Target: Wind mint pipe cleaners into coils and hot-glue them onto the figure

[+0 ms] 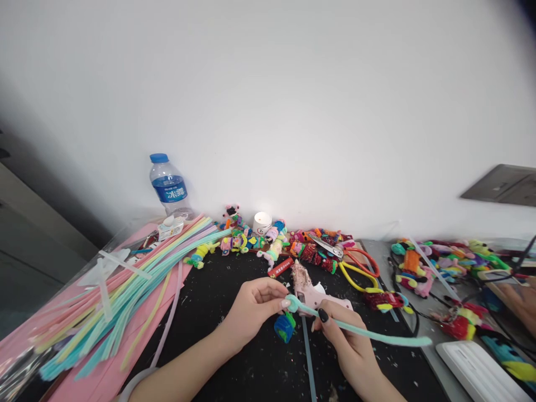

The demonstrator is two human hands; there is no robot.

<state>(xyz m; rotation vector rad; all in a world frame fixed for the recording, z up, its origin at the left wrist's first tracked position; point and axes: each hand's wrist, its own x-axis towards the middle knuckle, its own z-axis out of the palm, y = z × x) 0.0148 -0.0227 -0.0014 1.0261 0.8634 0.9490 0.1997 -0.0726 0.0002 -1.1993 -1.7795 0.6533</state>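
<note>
Nearest the camera, the left hand (256,307) and right hand (349,338) are both closed narrowly on the same mint-green fuzzy stem (389,337). Taking the small curled knot (292,303) at the stem's end as the dial's centre, the left hand comes in from 8 o'clock and pinches that knot between thumb and fingertips; the right hand, at 4 o'clock, grips the strand a little farther along.

The step in hand looks like winding the stem upon itself. To do it well, I would hold the knot firmly without flattening the pile, feed the strand with light, even tension, and lay each turn snug against its neighbour; short pulls should help avoid kinks.

In looks, the stem is pale and evenly furry. Its wound end makes a compact, rounded lump, and its loose tail runs past the right hand toward 4 o'clock, nearly straight. It is held above the black-covered tabletop (234,379), with a blue-and-green fuzzy piece (285,328) just below at 6 o'clock and a pink glue gun (307,293) close by at 2 o'clock. Scissors (330,248) lie farther off, between 1 and 2 o'clock.
</note>
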